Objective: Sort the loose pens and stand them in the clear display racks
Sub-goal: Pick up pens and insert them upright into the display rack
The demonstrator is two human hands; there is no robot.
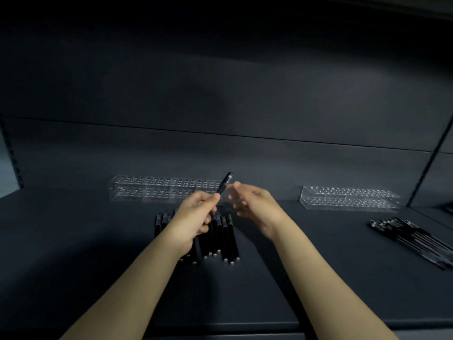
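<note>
Black plastic pen is pinched low on its barrel by the left hand, its far end tilted up past the fingertips toward the long clear acrylic rack just beyond them; the right hand hovers just beside the pen, fingers spread and loose, holding nothing, though blurred. To do this step well, I judge the free fingers should steady the upper barrel, bring it upright over one hole, then lower it straight. Counted: one pen in hand; two racks, the second clear acrylic rack well right of the right fingers; two heaps, the near heap of black pens beneath the left fingers, the far heap of black pens well right; pens per heap overlap too much to count.
</note>
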